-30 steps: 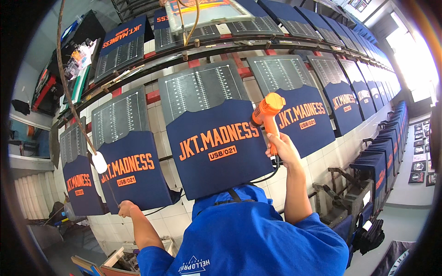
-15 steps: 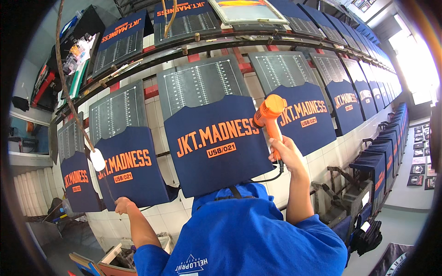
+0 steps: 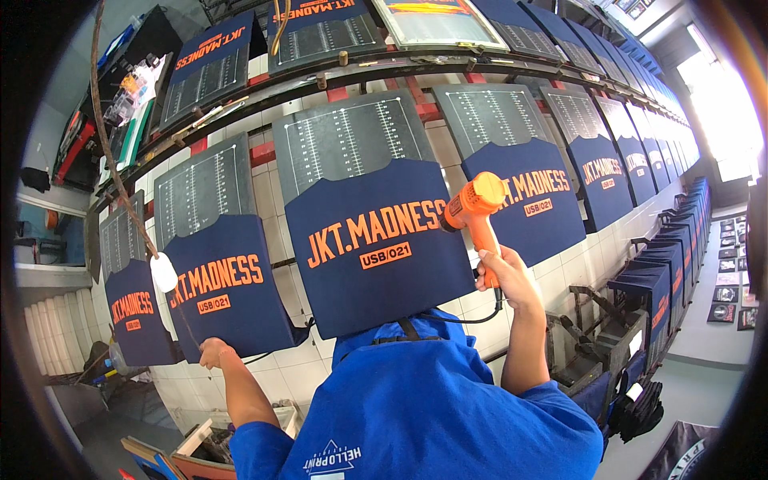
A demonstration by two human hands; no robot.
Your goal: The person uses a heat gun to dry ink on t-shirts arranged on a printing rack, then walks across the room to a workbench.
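Note:
My right hand (image 3: pixel 506 278) is wrapped round the handle of an orange heat gun (image 3: pixel 480 204). Its dark nozzle points left, at the end of the orange lettering on a navy shirt panel (image 3: pixel 384 292) laid over a dark marked board (image 3: pixel 352 140). A black cable (image 3: pixel 480 322) leaves the bottom of the handle. At the left, my left hand (image 3: pixel 214 353) is closed on a thin stretch of cable below a white connector (image 3: pixel 163 273), beside the lower edge of another printed navy panel (image 3: pixel 228 312). A brown cord holds the connector up from above.
More boards with navy panels (image 3: pixel 524 180) run off to the right. Behind stands a rail (image 3: pixel 336 78) with a second row and a framed screen (image 3: pixel 440 28) smeared orange. Wooden frames (image 3: pixel 192 464) are low at left; dark metal supports (image 3: pixel 588 332) stand at right.
The heat gun and my right hand have shifted slightly right and down. The white connector has swung a little left and up. My left hand has hardly moved.

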